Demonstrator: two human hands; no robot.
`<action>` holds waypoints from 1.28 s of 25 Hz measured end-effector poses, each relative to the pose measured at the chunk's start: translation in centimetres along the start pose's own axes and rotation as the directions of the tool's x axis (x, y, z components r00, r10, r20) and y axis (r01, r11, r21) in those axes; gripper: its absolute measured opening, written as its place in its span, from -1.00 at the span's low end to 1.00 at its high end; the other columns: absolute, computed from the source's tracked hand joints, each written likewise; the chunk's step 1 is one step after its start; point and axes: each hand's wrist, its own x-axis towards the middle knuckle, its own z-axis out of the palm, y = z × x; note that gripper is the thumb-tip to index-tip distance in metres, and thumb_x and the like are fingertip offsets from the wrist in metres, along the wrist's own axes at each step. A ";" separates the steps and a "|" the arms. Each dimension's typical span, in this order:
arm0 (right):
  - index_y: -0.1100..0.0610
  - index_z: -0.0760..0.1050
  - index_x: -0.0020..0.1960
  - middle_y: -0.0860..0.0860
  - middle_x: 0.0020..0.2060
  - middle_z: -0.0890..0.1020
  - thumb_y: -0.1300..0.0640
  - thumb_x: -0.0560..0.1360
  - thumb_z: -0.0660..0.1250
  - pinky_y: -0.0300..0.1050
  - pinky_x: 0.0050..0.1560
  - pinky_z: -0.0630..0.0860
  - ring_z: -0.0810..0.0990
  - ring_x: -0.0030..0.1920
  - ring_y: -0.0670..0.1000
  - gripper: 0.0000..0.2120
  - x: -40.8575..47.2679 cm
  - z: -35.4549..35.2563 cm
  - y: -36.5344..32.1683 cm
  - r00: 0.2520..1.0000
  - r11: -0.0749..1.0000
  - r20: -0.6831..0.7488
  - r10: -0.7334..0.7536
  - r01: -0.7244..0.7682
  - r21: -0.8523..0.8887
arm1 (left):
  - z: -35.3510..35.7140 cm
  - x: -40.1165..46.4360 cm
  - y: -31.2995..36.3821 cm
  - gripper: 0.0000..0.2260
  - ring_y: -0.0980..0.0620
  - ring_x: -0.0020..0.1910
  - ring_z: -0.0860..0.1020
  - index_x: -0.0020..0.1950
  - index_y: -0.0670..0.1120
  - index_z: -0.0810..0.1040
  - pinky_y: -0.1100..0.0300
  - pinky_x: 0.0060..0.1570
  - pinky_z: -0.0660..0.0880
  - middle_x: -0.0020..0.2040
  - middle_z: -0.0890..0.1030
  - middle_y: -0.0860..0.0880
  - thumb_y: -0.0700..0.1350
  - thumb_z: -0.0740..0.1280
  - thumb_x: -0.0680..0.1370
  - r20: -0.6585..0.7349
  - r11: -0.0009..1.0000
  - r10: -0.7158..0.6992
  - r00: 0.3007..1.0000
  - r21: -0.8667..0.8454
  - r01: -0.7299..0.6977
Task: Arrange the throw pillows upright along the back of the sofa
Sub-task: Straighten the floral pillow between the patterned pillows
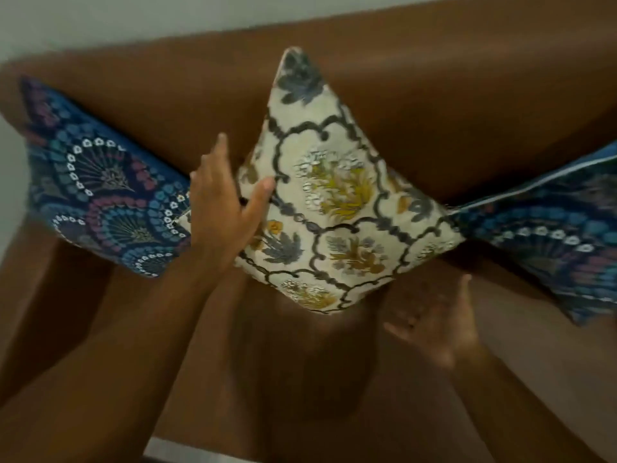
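A cream pillow (337,202) with grey lattice and yellow flowers stands on one corner against the brown sofa back (450,105), in the middle. My left hand (223,205) lies on its left edge, fingers spread, thumb pressed on the fabric. My right hand (437,325) hovers open below the pillow's right corner, blurred, holding nothing. A dark blue fan-patterned pillow (96,192) leans on the sofa back at the left, touching the cream one. A second blue patterned pillow (547,235) leans at the right, cut off by the frame edge.
The brown sofa seat (300,379) spreads below the pillows. The left armrest (36,289) rises at the left. A pale wall (100,18) shows above the sofa back, and a strip of light floor (180,452) at the bottom.
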 end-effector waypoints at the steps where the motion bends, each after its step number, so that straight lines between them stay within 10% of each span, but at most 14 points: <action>1: 0.06 0.44 0.39 0.28 0.28 0.48 -0.62 0.26 0.15 0.47 0.22 0.39 0.47 0.26 0.36 -0.04 1.2 2.4 1.1 0.999 1.000 -0.017 -0.030 0.030 0.002 | 0.4 1.4 -1.6 -0.11 -0.14 0.51 0.34 0.60 -0.12 0.15 -0.25 0.48 0.22 0.53 0.37 -0.15 0.50 -0.03 0.50 0.058 0.996 0.070 0.996 -0.051 -0.068; 5: -0.07 0.29 0.52 0.12 0.49 0.37 -0.68 0.22 -0.08 0.52 0.25 0.35 0.36 0.41 0.31 0.06 3.2 8.0 4.4 0.982 0.988 -0.116 -0.152 0.148 -0.045 | 1.9 2.2 -4.2 -0.25 0.09 0.06 0.60 0.35 -0.03 0.46 0.11 -0.03 0.54 0.12 0.63 0.05 0.52 0.01 0.47 0.100 0.937 0.161 0.982 -0.328 -0.121; 11: -0.18 0.52 0.32 -0.02 0.24 0.66 -0.68 0.21 -0.04 0.47 0.06 0.53 0.60 0.22 0.20 -0.08 2.2 8.9 5.3 0.942 0.942 -0.034 -0.335 0.334 -0.028 | 0.8 2.8 -3.9 -0.49 0.29 -0.34 0.44 -0.02 -0.01 0.45 0.29 -0.36 0.31 -0.29 0.46 0.21 0.42 0.06 0.54 -0.102 0.778 0.195 0.975 -0.590 -0.217; 21: -0.26 0.60 0.08 -0.13 -0.01 0.73 -0.72 0.12 -0.09 0.27 0.05 0.58 0.59 0.18 0.11 -0.14 4.9 9.4 5.5 0.927 0.926 -0.104 -0.362 0.343 -0.159 | 2.5 3.5 -4.9 -0.31 -0.02 0.07 0.60 0.35 -0.15 0.43 -0.06 -0.01 0.57 0.12 0.62 -0.06 0.40 0.04 0.57 -0.134 0.828 0.266 0.954 -0.474 -0.298; 32: -0.09 0.17 0.56 0.02 0.55 0.29 -0.52 0.45 -0.15 0.24 0.45 0.24 0.26 0.51 0.14 -0.18 2.8 11.3 6.9 0.831 0.878 -0.283 -0.478 0.441 -0.187 | 0.5 1.9 -7.6 -0.22 -0.08 0.49 0.37 0.55 -0.08 0.24 -0.27 0.39 0.34 0.50 0.41 -0.09 0.44 -0.03 0.54 0.019 0.952 0.217 0.976 -0.226 -0.207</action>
